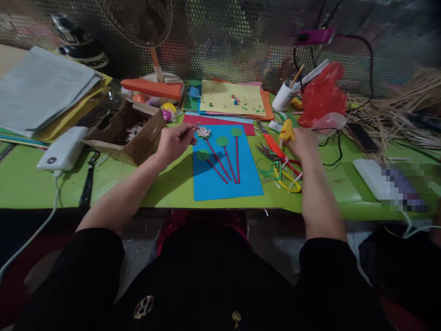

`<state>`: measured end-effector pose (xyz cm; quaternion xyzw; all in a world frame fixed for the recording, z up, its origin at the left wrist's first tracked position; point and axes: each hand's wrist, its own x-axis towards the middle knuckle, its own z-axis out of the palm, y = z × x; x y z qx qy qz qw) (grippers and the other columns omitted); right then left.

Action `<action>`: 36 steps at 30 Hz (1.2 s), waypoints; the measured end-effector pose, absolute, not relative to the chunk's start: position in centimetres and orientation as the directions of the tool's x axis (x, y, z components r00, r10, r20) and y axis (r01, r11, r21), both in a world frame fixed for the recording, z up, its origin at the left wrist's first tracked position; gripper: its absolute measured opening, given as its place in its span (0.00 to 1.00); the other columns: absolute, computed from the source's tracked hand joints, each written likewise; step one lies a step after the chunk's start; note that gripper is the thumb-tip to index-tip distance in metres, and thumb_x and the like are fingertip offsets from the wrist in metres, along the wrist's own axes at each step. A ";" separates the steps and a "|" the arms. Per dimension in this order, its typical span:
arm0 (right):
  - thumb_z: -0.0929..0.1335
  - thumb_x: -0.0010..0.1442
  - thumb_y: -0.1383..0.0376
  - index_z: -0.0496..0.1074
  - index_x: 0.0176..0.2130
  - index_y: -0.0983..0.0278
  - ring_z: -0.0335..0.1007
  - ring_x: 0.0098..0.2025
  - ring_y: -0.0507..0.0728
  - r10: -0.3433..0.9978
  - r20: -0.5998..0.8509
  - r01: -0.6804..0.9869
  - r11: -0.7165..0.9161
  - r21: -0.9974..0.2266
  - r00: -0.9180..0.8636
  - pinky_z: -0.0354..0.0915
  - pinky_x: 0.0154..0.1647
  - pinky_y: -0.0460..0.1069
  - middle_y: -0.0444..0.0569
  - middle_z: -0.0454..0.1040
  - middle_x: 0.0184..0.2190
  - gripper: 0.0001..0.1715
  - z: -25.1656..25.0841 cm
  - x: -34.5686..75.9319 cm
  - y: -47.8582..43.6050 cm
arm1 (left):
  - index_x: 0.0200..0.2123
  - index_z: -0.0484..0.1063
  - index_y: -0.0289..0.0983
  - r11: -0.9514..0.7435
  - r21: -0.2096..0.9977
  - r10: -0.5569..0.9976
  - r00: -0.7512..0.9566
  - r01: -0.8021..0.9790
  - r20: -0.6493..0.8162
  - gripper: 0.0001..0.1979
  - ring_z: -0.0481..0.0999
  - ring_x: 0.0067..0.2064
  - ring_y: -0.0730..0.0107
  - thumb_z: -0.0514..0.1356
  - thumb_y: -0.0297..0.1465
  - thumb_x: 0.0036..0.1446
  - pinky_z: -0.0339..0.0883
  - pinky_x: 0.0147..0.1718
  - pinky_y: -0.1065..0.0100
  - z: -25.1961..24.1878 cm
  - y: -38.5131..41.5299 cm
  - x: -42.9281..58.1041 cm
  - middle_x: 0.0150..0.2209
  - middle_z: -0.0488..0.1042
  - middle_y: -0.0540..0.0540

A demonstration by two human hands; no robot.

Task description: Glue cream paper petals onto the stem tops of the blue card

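Observation:
A blue paper sheet [225, 184] lies on the green table [165, 188] with red stems [223, 161] and green discs glued on it. My left hand [174, 140] is closed in a pinch on a thin tool whose tip holds a pale paper flower [204, 132] at the sheet's top left corner. My right hand [303, 142] is closed on a yellow glue gun [286, 132] to the right of the sheet.
A cardboard box [129, 133] stands left of my left hand, a white power bank [62, 149] beyond it. Scissors [275, 158] and paper scraps lie right of the sheet. Coloured papers [232, 99], a white cup [284, 96], a red bag [322, 96] and a straw pile [396, 112] are behind.

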<state>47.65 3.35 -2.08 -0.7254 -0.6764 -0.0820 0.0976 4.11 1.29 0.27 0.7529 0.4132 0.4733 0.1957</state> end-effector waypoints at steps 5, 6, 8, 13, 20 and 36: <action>0.69 0.57 0.52 0.70 0.39 0.64 0.68 0.45 0.69 0.978 0.208 0.997 0.001 -0.074 0.014 0.62 0.45 0.64 0.62 0.73 0.39 0.18 -2.0 48.5 2.8 | 0.37 0.75 0.34 -0.479 0.819 0.878 0.168 0.315 0.448 0.18 0.79 0.25 0.73 0.59 0.44 0.61 0.74 0.24 0.74 -0.3 2.0 3.3 0.25 0.78 0.46; 0.70 0.57 0.54 0.70 0.40 0.64 0.68 0.46 0.71 0.980 0.198 0.998 0.004 -0.070 0.010 0.62 0.46 0.66 0.62 0.73 0.41 0.17 -1.7 48.4 2.5 | 0.37 0.75 0.34 -0.442 0.848 0.897 0.169 0.294 0.409 0.17 0.79 0.24 0.73 0.59 0.44 0.61 0.74 0.24 0.74 -0.6 2.2 3.1 0.24 0.77 0.46; 0.69 0.56 0.57 0.70 0.44 0.64 0.66 0.52 0.75 0.978 0.211 0.998 0.013 -0.065 0.001 0.61 0.49 0.71 0.62 0.72 0.45 0.18 -0.6 47.7 1.6 | 0.36 0.74 0.34 -0.354 0.898 0.933 0.168 0.262 0.318 0.17 0.78 0.23 0.73 0.59 0.44 0.60 0.73 0.22 0.74 -1.0 2.6 2.7 0.24 0.77 0.46; 0.63 0.63 0.61 0.69 0.53 0.61 0.61 0.61 0.72 0.884 0.465 0.962 0.158 -0.223 -0.038 0.56 0.60 0.72 0.60 0.69 0.54 0.19 2.1 42.4 -0.7 | 0.34 0.71 0.35 -0.167 0.956 0.974 0.192 0.241 0.122 0.16 0.81 0.30 0.70 0.59 0.43 0.60 0.71 0.20 0.77 -2.0 3.0 2.2 0.32 0.80 0.41; 0.72 0.56 0.58 0.68 0.54 0.56 0.61 0.64 0.65 0.990 -0.066 0.429 -0.007 -0.903 -0.122 0.63 0.61 0.64 0.54 0.67 0.59 0.28 -1.0 35.5 -1.1 | 0.34 0.71 0.35 0.006 0.976 0.963 0.263 0.216 -0.064 0.17 0.81 0.38 0.67 0.61 0.45 0.58 0.77 0.37 0.66 -2.5 1.9 2.4 0.36 0.80 0.42; 0.69 0.57 0.59 0.61 0.62 0.53 0.54 0.67 0.64 0.988 -0.151 0.229 -0.154 -0.961 0.030 0.62 0.61 0.64 0.51 0.62 0.64 0.35 -1.1 35.5 -0.6 | 0.33 0.72 0.34 0.286 0.951 0.914 0.264 0.120 -0.308 0.22 0.79 0.39 0.67 0.66 0.49 0.50 0.72 0.44 0.61 -1.1 1.1 2.9 0.35 0.79 0.44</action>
